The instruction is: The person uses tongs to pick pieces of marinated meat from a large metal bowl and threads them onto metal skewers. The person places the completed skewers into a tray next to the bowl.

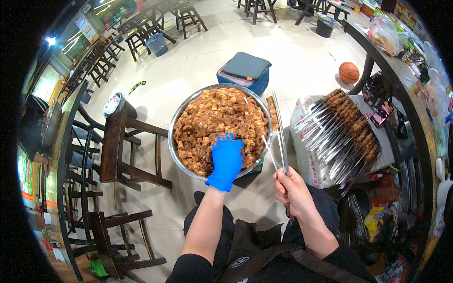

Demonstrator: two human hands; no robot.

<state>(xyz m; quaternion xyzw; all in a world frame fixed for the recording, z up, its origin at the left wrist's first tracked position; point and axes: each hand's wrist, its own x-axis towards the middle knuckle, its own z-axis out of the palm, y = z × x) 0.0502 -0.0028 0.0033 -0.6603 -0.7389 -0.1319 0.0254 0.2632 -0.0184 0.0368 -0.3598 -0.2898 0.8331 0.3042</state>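
Observation:
A large steel basin (172,148) in front of me is heaped with marinated meat chunks (219,109). My left hand (226,161), in a blue glove, rests palm down on the near part of the heap. Its fingertips are partly hidden in the meat, so I cannot tell whether they grip a piece. Bare and closed, my right hand (292,191) holds several metal skewers (282,148) just right of the basin. Threaded meat (273,113) covers the far end of one; another, separate skewer (269,152) slants left towards the basin's rim.
Many loaded skewers (348,123) lie piled on a white, printed package (306,169) at right, near a lit phone (382,114). A blue fabric stool (244,70) stands beyond the basin. Wooden stools (115,148) are at left, where a person (33,127) stands. A basketball (349,73) sits on the floor.

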